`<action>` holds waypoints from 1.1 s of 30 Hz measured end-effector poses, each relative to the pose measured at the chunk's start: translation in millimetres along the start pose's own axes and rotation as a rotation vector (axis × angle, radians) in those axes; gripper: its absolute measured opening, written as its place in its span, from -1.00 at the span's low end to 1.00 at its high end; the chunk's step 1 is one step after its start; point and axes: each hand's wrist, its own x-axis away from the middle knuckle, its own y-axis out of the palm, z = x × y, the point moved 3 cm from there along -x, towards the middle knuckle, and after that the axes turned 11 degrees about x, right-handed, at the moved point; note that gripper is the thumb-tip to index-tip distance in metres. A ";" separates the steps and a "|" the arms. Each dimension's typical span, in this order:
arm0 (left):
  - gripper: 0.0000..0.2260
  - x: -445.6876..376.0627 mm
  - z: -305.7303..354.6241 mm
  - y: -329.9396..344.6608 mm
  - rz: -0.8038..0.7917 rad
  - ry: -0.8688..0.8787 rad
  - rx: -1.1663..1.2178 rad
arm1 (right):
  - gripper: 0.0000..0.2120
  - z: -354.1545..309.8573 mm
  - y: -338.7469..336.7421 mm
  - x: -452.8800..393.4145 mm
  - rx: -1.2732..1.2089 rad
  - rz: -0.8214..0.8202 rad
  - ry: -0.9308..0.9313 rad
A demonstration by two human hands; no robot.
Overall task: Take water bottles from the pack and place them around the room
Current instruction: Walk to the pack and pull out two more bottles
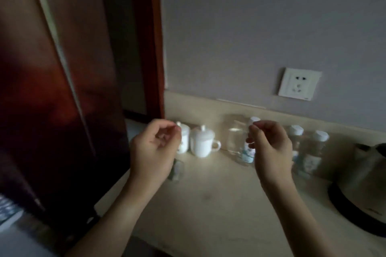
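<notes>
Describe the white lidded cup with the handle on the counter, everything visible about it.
The lidded cup is plain white and glossy, probably ceramic. A domed lid with a small knob sits closed on top, and a loop handle points right. It stands upright at the back of the beige counter, near the low backsplash. A similar cup stands close on its left, partly hidden by the left hand; whether they touch is unclear. No hand touches it.

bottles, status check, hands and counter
Left hand, right hand both empty, loosely curled. Three bottles upright on counter. Mugs, kettle flank them.
</notes>
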 end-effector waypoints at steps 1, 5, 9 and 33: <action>-0.92 -7.8 7.9 -34.1 0.051 0.016 -0.046 | -0.93 -20.7 28.2 8.6 -0.043 -0.080 -0.047; -0.86 -27.8 31.3 -176.2 0.220 0.050 -0.224 | -0.92 -86.8 152.0 61.7 -0.191 -0.423 -0.126; -0.74 -32.3 51.6 -307.1 0.373 0.026 -0.358 | -0.91 -140.7 271.0 132.6 -0.282 -0.720 -0.153; -0.91 -70.9 -9.2 -682.0 0.768 -0.108 -0.617 | -0.84 -223.2 679.5 337.2 -0.537 -1.254 -0.213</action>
